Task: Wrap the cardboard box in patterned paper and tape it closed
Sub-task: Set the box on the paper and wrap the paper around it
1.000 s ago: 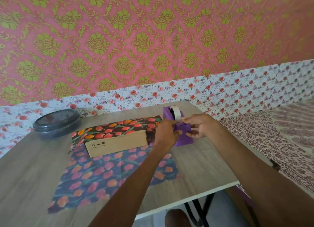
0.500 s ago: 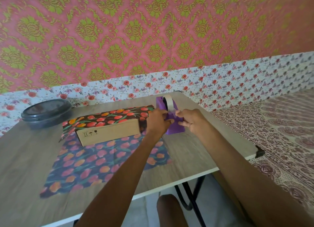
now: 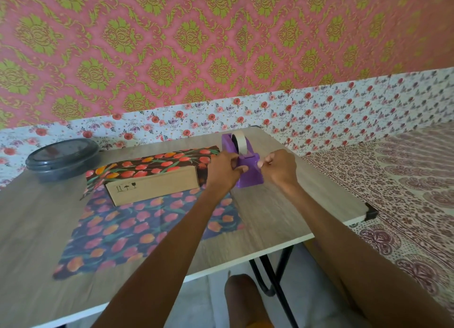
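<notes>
A brown cardboard box (image 3: 152, 187) lies on dark tulip-patterned paper (image 3: 147, 229) on the wooden table (image 3: 282, 217). The paper's far half is folded over the top of the box; the near half lies flat towards me. Right of the box stands a purple tape dispenser (image 3: 248, 172) with a pale tape roll (image 3: 239, 140). My left hand (image 3: 223, 170) grips the dispenser's left side. My right hand (image 3: 277, 168) is just right of the cutter, its fingers curled in a pinch as on the tape end. The strip itself is too faint to see.
A dark round lidded container (image 3: 62, 158) sits at the table's far left. A bed with a patterned sheet (image 3: 398, 192) adjoins the table's right side. The wall runs close behind. My knee (image 3: 243, 300) shows below the near table edge.
My right hand has shifted from the dispenser's front to its right side, away from my left hand. The left hand stays on the dispenser. My view has tilted slightly.
</notes>
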{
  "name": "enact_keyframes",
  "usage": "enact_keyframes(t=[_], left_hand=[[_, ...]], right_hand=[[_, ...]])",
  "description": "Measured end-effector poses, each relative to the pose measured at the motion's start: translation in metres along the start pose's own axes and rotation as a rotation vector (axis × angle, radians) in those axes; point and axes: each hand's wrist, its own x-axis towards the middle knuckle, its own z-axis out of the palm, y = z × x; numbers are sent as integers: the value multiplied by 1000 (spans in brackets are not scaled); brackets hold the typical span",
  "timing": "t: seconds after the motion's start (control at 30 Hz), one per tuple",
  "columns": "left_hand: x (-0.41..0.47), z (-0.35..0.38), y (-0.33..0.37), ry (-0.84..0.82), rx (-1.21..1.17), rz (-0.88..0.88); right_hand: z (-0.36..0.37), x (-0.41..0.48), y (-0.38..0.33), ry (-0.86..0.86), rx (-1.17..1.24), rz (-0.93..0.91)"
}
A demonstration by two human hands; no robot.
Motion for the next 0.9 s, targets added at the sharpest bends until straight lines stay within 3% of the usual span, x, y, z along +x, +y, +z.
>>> enact_keyframes(t=[0.07,0.2,0.4,0.53,0.67,0.77,0.9], left_hand=[[0,1,-2,-15,-7,0],[-8,-8,-12,-13,-115,17],[-44,-59,-49,264,-26,210],[-64,-93,-92,448,119,140],[-68,-111,-117,496,267,177],[-67,-112,-123,378,343,249],[-69,-103,-117,259,425,189]], right_hand=[[-8,-2,0,40,1,-42],[-16,-23,-15,-125,488,-29],[5,-51,-43,-263,746,-2],[34,-63,-70,-406,776,-22],[66,-73,-99,-253,768,99],[90,-76,-112,-177,887,261],[108,-75,-118,-105,925,339]])
